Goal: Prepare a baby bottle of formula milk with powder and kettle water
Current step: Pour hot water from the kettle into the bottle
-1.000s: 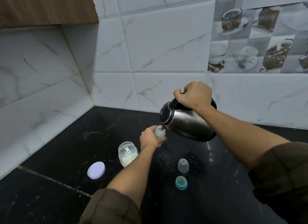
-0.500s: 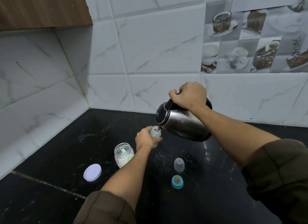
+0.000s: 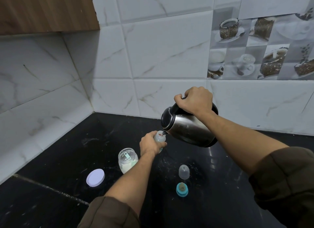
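Black bench (image 3: pixel 64 153), white-tiled wall (image 3: pixel 161 49) corner. One kettle (image 3: pixel 188 129) being held tilted in right hand (image 3: pixel 195 100); one bottle (image 3: pixel 160 138) being clasped by left hand (image 3: pixel 149 145). One jar (image 3: pixel 127 159), one lid (image 3: pixel 95 177).

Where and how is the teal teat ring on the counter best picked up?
Pinch the teal teat ring by its round outer collar, from above and from the near side. It sits flat, and the clear cap stands close behind it, so the far side is crowded.
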### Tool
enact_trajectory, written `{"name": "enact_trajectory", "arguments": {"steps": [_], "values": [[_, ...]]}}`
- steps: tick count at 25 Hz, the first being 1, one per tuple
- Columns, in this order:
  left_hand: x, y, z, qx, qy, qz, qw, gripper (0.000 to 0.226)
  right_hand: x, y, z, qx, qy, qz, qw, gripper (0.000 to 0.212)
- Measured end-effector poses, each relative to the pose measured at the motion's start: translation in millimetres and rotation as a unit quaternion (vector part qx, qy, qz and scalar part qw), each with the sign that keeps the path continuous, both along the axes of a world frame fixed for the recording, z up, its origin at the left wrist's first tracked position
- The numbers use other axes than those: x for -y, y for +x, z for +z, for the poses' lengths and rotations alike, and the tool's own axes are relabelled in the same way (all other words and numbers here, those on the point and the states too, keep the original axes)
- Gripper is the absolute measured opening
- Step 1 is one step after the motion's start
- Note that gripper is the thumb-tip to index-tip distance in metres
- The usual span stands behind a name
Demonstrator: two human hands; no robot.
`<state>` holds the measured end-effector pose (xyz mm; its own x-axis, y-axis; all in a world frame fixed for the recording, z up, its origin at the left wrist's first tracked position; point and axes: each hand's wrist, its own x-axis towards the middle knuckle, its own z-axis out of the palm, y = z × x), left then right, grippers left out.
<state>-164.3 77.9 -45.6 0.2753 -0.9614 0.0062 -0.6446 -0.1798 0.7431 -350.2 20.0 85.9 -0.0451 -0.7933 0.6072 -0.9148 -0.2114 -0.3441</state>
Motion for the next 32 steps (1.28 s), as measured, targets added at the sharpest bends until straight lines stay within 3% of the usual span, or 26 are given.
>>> {"name": "enact_trajectory", "arguments": {"steps": [32], "values": [[9.5,-0.7,1.2,-0.005,-0.006,-0.009,1.000,0.045,8.1,0.8,7.2,-0.011,0.010,0.002,1.000,0.046]]}}
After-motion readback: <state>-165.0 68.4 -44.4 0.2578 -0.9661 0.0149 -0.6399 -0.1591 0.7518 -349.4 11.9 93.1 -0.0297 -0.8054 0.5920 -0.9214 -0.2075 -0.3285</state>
